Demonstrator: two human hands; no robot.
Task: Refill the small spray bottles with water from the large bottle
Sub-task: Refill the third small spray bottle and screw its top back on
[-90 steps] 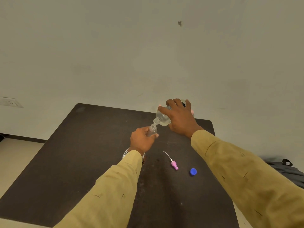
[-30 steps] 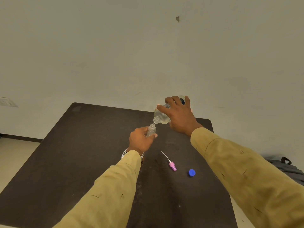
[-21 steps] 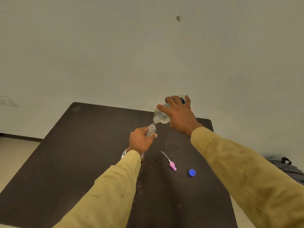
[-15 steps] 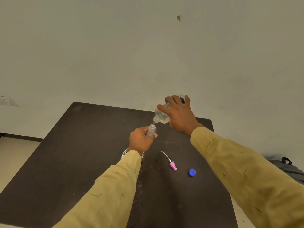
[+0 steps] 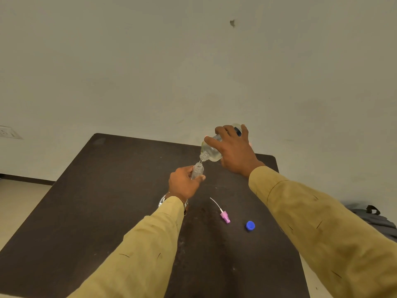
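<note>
My left hand [image 5: 184,184] grips a small clear spray bottle [image 5: 197,170] with its neck uncovered, held upright above the dark table [image 5: 107,190]. My right hand [image 5: 235,150] grips the large clear bottle [image 5: 209,151], tilted down to the left. Its mouth hangs just above the small bottle's neck, and a thin stream of water runs between them. The pink spray head [image 5: 224,217] with its white tube lies on the table to the right of my left wrist. A blue cap [image 5: 250,225] lies further right.
The table stands against a plain pale wall. A dark grey bag [image 5: 374,220] lies on the floor past the table's right edge. A wall socket [image 5: 8,132] is at the far left.
Both hands have kept their hold and the pouring pose. The large bottle sits slightly higher in view than three seconds ago; the view itself has shifted a little.
</note>
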